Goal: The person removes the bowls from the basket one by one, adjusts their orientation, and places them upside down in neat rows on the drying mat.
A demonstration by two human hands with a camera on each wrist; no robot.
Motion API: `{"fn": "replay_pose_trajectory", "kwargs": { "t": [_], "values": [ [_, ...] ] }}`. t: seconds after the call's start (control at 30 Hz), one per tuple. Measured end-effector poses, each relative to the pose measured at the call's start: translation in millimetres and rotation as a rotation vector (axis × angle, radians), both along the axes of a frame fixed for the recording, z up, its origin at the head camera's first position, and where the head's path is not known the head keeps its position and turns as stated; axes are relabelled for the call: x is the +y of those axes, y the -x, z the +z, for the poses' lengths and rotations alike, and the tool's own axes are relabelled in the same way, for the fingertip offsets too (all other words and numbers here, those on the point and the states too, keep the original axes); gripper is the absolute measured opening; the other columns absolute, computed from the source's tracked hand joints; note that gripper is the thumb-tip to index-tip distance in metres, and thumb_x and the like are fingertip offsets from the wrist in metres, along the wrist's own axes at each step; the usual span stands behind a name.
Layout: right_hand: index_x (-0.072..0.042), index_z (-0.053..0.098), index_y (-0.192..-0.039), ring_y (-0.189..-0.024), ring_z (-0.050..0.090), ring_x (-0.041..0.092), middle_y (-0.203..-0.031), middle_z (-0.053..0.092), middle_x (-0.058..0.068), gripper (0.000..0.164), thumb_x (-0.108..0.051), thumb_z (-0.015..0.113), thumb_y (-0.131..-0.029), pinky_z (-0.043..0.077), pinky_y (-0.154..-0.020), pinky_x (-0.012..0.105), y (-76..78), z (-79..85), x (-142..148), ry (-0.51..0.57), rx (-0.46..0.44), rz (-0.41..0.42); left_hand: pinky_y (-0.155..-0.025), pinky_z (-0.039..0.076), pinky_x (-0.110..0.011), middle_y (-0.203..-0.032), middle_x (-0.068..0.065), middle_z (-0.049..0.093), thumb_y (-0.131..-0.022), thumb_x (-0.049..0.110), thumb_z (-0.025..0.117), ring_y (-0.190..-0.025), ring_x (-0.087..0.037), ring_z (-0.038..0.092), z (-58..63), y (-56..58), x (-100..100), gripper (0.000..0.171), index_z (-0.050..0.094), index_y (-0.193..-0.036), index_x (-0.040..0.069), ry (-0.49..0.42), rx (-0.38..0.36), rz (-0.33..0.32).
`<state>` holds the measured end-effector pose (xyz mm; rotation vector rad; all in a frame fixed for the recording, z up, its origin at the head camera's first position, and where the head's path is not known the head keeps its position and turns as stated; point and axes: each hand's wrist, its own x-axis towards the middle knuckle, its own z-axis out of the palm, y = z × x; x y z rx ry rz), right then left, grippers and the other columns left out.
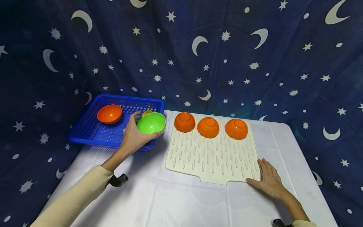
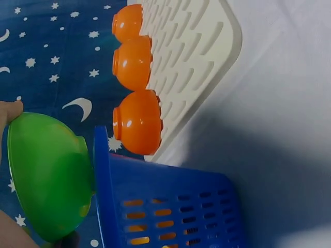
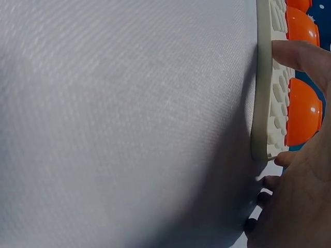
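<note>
My left hand (image 1: 133, 134) grips a green bowl (image 1: 151, 124) by its rim, thumb on the near side and fingers on the far side. The bowl is over the right end of a blue plastic basket (image 1: 106, 135), its inside facing up in the head view. In the left wrist view, the green bowl (image 2: 49, 173) stands above the basket's rim (image 2: 102, 181). At the front right corner of a cream ribbed draining mat (image 1: 210, 164) rests my right hand (image 1: 269, 180). Its thumb touches the mat's edge, with the fingers extended along the side.
Three orange bowls (image 1: 208, 127) sit upside down in a row along the mat's back edge. Inside the basket are another orange bowl (image 1: 109, 114) and a yellow item (image 1: 146, 112), partly hidden behind the green bowl. A dark starry curtain (image 1: 181, 56) hangs behind the white-covered table (image 1: 175, 201).
</note>
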<state>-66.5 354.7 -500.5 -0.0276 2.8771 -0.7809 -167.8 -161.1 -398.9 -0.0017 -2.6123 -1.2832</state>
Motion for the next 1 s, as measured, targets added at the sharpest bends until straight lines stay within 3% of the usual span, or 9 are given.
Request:
{"fn": "replay_pose_trajectory", "kwargs": {
  "t": [0.4,0.87,1.0],
  "values": [
    [0.015,0.015,-0.153,-0.139,0.003,0.063,-0.153,0.007,0.043,0.115,-0.051,0.077,-0.081,0.007,-0.104,0.079,0.5,-1.4,0.5,-0.012,0.004,-0.009,-0.093,0.029,-0.053,-0.143,-0.017,0.048,-0.061,0.046,0.095,-0.126,-0.035,0.046,-4.5,-9.0,9.7,0.114,0.034,-0.152,0.012,0.043,0.084,-0.029],
    [0.015,0.016,-0.153,-0.139,0.004,0.063,-0.153,0.008,0.043,0.116,-0.050,0.078,-0.080,0.007,-0.105,0.078,0.8,-3.5,1.0,0.000,0.024,-0.014,-0.091,0.030,-0.054,-0.134,-0.018,0.049,-0.059,0.047,0.095,-0.121,-0.036,0.045,-11.8,-11.2,17.1,0.110,0.040,-0.145,0.005,0.098,0.160,-0.055],
    [0.016,0.016,-0.152,-0.139,0.005,0.063,-0.153,0.009,0.043,0.116,-0.049,0.079,-0.079,0.008,-0.105,0.078,0.9,-3.8,0.1,-0.005,0.023,-0.018,-0.091,0.029,-0.053,-0.134,-0.015,0.050,-0.058,0.047,0.096,-0.120,-0.034,0.046,-14.6,-13.4,20.3,0.109,0.042,-0.143,0.006,0.088,0.196,-0.094]
  ]
}}
